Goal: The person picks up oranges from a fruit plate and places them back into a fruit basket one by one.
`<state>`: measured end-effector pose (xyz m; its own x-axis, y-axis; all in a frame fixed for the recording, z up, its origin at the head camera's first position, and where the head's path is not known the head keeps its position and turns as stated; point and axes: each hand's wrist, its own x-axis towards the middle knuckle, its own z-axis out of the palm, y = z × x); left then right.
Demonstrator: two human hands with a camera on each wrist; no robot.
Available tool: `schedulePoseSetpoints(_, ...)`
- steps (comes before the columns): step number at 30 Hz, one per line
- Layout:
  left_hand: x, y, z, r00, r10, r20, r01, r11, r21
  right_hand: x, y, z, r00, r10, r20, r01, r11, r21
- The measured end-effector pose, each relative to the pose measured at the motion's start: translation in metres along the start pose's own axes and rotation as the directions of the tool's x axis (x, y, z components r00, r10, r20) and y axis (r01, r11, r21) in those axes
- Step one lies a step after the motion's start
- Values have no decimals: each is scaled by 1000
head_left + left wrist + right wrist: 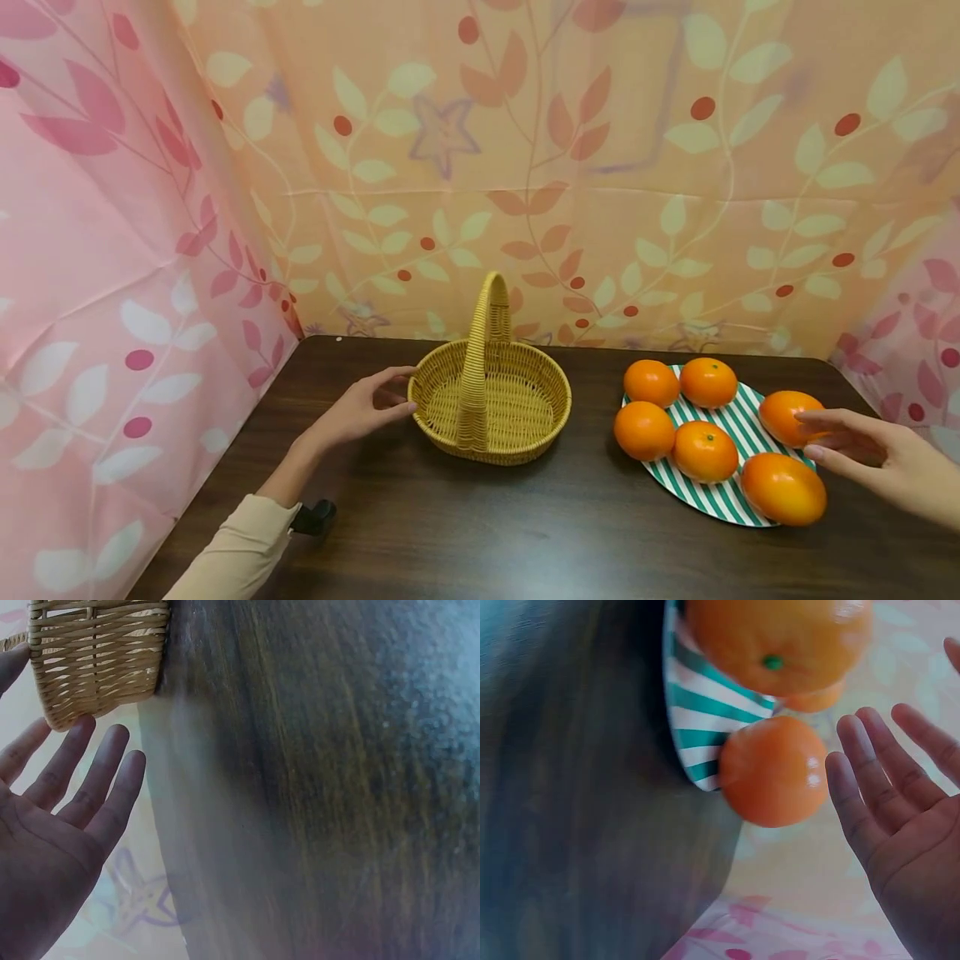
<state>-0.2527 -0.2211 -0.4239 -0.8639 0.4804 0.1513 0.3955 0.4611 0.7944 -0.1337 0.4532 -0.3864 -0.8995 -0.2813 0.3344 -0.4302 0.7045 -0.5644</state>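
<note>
Nearest the camera: beige cloth sleeve point(240, 546), seven o'clock in head view. Oval yellow wicker basket point(521, 408) with arched handle stands upright near centre. Left hand point(360, 408) at its nine o'clock, fingers relaxed, touching rim without clenching. At basket's three o'clock, six glossy round orange fruits point(705, 452) on oval green-and-white striped plate point(712, 497). Right hand point(892, 462) at plate's three o'clock, released, fingers extended beside fruits; contact unclear. Beneath, dark wood-grain table point(525, 533); at twelve, peach leaf-patterned cloth point(615, 50).

Head cam looks fwd/down; close-up wrist cams share its basket point(474, 392) (L), oranges point(705, 451) (R).
</note>
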Motion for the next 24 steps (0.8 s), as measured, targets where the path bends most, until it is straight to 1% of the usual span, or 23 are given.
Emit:
schedulePoseSetpoints(3, -1, 0, 1, 1000, 3, 2, -3, 1000, -13, -8, 3, 4, 1000, 6, 14, -6, 1000, 1)
schedulePoseSetpoints(6, -3, 0, 1, 1000, 5, 2, -5, 1000, -23, -14, 5, 8, 1000, -14, 16, 14, 1000, 2)
schedulePoseSetpoints(10, -5, 0, 1, 1000, 4, 1, -4, 1000, -26, -19, 6, 13, 1000, -19, 21, 19, 1000, -5)
schedulePoseSetpoints(16, -5, 1, 1, 1000, 6, 4, -6, 1000, -20, -26, 9, 21, 998, -51, 44, 51, 999, 7)
schedulePoseSetpoints(24, -5, 2, 2, 1000, 16, 3, -16, 1000, -13, -31, 15, 27, 996, -42, 75, 42, 999, 11)
